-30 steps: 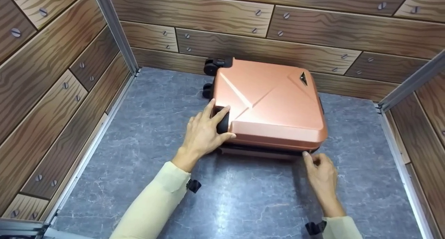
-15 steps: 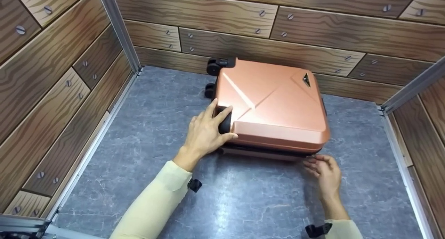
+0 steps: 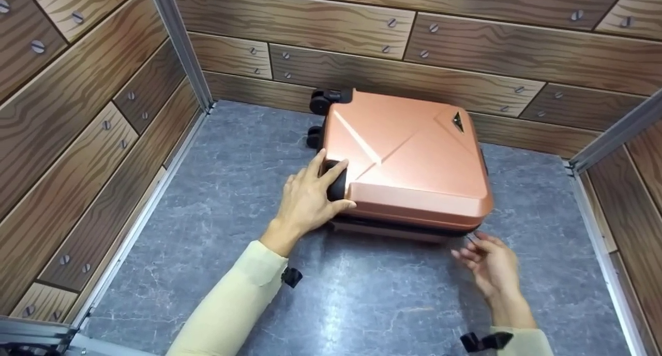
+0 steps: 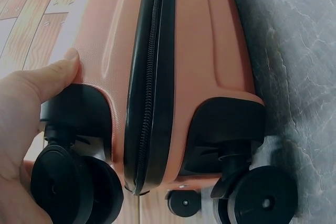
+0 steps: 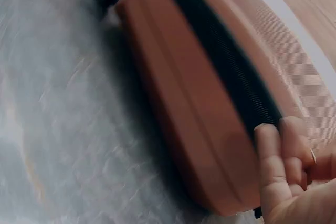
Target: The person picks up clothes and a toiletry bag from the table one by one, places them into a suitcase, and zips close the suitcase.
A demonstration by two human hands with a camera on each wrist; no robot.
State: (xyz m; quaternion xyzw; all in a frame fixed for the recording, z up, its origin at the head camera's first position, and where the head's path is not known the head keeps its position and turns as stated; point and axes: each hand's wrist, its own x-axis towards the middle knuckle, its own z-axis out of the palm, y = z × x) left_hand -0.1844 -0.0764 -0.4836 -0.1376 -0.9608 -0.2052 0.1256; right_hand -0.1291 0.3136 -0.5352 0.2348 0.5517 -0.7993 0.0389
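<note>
A rose-gold hard-shell suitcase (image 3: 408,149) lies flat on the floor, its wheels to the left. My left hand (image 3: 307,198) rests on its near left corner, fingers spread over the black wheel housing (image 4: 79,106) and thumb on the shell. A zipper (image 4: 149,77) in a black band runs around the side. At the near right corner, my right hand (image 3: 491,263) has its fingertips against the zipper band. Thumb and forefinger pinch what seems to be the zipper pull, mostly hidden by the fingers; the right wrist view is blurred.
Wood-patterned walls (image 3: 336,25) stand behind and at both sides, joined by metal corner posts (image 3: 181,45). The suitcase's far side is close to the back wall. Grey marbled flooring (image 3: 232,154) surrounds it. Black wheels (image 3: 320,102) stick out at its left end.
My right hand has shifted right around the near right corner of the suitcase and turned, showing more of its palm. My left hand keeps its place on the suitcase.
</note>
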